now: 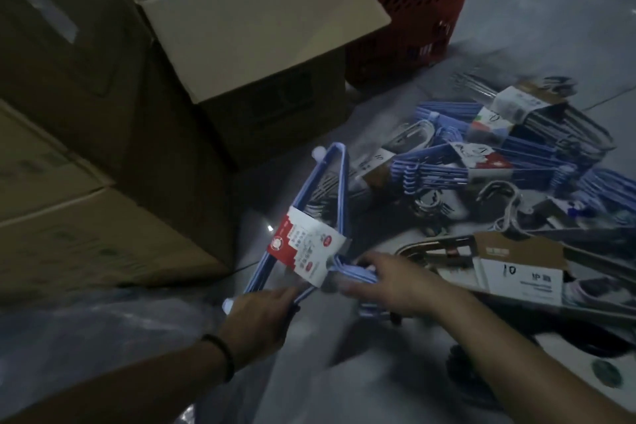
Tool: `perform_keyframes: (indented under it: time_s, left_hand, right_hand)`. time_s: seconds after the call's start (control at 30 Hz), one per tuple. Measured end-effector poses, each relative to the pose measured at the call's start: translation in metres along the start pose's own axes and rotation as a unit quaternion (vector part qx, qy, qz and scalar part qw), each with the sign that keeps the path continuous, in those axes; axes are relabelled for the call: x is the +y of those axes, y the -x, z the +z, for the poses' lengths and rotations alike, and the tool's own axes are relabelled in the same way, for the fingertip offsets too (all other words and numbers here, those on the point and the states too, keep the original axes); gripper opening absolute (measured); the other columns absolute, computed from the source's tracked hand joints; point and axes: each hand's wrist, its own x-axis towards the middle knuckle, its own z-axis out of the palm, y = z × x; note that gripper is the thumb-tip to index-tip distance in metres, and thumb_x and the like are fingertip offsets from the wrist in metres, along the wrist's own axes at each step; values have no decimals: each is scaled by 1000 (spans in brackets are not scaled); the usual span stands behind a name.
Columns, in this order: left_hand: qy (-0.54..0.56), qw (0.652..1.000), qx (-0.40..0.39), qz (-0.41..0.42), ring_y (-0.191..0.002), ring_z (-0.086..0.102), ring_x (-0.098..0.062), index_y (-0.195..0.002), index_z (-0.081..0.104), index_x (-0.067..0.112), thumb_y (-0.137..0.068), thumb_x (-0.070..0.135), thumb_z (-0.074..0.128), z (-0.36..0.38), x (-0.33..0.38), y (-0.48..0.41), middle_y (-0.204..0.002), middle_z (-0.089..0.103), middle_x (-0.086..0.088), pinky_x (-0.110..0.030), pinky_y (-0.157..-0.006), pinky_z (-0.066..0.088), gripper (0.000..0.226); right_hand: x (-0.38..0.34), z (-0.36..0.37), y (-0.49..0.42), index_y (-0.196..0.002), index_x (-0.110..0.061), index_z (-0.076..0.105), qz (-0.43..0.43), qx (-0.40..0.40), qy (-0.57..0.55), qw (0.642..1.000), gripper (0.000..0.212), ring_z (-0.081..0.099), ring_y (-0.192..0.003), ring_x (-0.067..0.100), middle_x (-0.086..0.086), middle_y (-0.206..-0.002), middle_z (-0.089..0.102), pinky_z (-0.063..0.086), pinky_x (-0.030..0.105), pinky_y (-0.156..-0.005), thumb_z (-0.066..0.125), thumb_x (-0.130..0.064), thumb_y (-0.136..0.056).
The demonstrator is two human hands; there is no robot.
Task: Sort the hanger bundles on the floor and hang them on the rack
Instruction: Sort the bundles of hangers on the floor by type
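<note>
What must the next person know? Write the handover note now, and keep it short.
Hands: the left hand grips the blue bundle at its lower corner; the right hand grips the same bundle at the hooks.
Things: the pile of other bundles, blue and dark, lies on the floor to the right.
Done: one bundle picked out; none seen hung, and the rack is not in view.
Left: sort the pile and hang every bundle.

Motion blur leaves the print on the label [311,244] of the blue hanger bundle [342,189] unreadable, the right hand [389,286] covers its hooks, the hanger pile [516,155] runs off the right edge, and the top edge crops the red basket [420,10].
</note>
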Motion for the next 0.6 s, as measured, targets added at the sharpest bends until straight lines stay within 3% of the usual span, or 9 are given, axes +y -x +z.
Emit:
perform_keyframes:
  time_s: [0.07,0.17,0.23,0.3,0.4,0.5,0.6]
  left_hand:
    - [-29,999,-30,10,-63,71,-18,-127,51,40,-89,41,67,7,-1,26,-86,73,13,-41,-42,50,42]
    - [-8,993,-119,17,-88,74,-29,-139,51,34,-100,48,45,17,-3,47,-115,73,3,-45,-68,59,42]
    - [0,990,-123,68,-90,74,-31,-140,49,33,-100,55,41,22,2,60,-126,70,0,-42,-71,60,46]
    - [15,982,-159,96,-89,72,-30,-133,47,32,-102,67,33,10,14,64,-123,69,-2,-40,-72,58,50]
    - [29,972,-203,116,-85,67,-24,-113,61,28,-102,73,22,-11,25,58,-107,70,-1,-35,-72,52,61]
    - [49,985,-139,87,-82,63,-18,-104,64,25,-101,67,24,-14,14,40,-103,66,2,-36,-73,54,58]
    - [-19,997,-50,59,-95,63,-20,-117,58,24,-95,59,53,-2,-14,20,-120,60,-2,-33,-74,57,41]
  right_hand:
    - [1,26,4,-111,-30,56,-23,-28,113,993,56,67,-90,19,-1,-109,70,48,31,-71,69,-74,-79]
    - [12,66,-2,-107,-26,53,-42,-63,173,982,28,64,-109,31,12,-122,67,43,34,-78,61,-50,-95]
    - [20,80,-3,-117,-26,58,-43,-75,180,980,22,64,-117,32,13,-129,66,42,32,-81,57,-39,-99]
    - [27,86,-3,-125,-29,59,-48,-83,203,975,27,64,-120,31,11,-131,67,39,27,-79,59,-33,-98]
    - [35,88,-6,-122,-23,63,-43,-106,266,957,28,64,-119,30,12,-129,67,34,25,-77,69,-29,-94]
    - [42,91,-10,-123,-19,68,-38,-107,273,955,26,63,-119,31,14,-128,68,42,30,-83,64,-22,-97]
    - [48,92,-10,-120,-24,72,-25,-56,235,970,26,68,-112,28,9,-122,72,50,30,-87,63,-25,-96]
